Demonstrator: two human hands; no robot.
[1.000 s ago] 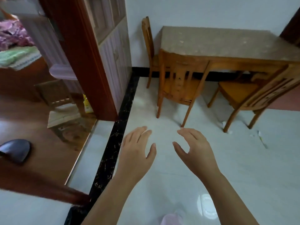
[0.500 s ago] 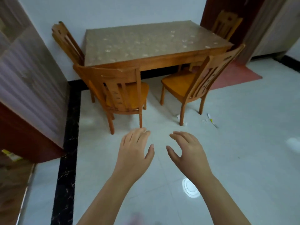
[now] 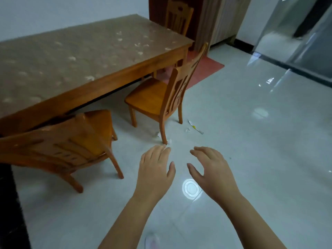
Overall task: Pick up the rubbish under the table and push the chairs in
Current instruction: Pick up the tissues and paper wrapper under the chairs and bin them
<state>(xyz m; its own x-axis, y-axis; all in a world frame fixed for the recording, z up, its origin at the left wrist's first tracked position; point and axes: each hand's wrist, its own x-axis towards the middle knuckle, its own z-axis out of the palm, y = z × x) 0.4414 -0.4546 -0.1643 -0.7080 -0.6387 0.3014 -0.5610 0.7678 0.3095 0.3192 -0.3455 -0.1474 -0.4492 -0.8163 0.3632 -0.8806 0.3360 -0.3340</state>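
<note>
A wooden table [image 3: 75,58] with a patterned brown cover stands against the white wall. Two wooden chairs are pulled out from its near side: one at the left [image 3: 59,148], one in the middle [image 3: 161,97]. A third chair [image 3: 177,17] stands at the table's far end. Rubbish lies on the pale tiles by the middle chair: a white crumpled scrap [image 3: 168,141] at its front leg, a smaller scrap [image 3: 187,130] and a thin wrapper strip [image 3: 195,127]. My left hand [image 3: 155,173] and my right hand [image 3: 210,171] hover empty, fingers spread, just in front of the rubbish.
A red mat [image 3: 206,69] lies beyond the middle chair. A dark wooden door frame [image 3: 156,8] rises behind the far chair. A glossy appliance or glass panel [image 3: 296,42] stands at the right. A black floor border [image 3: 12,203] runs along the left.
The view has swung right and come closer to the table. The doorway at the left has left the frame; the rubbish is now just beyond my fingertips. Both hands stay open.
</note>
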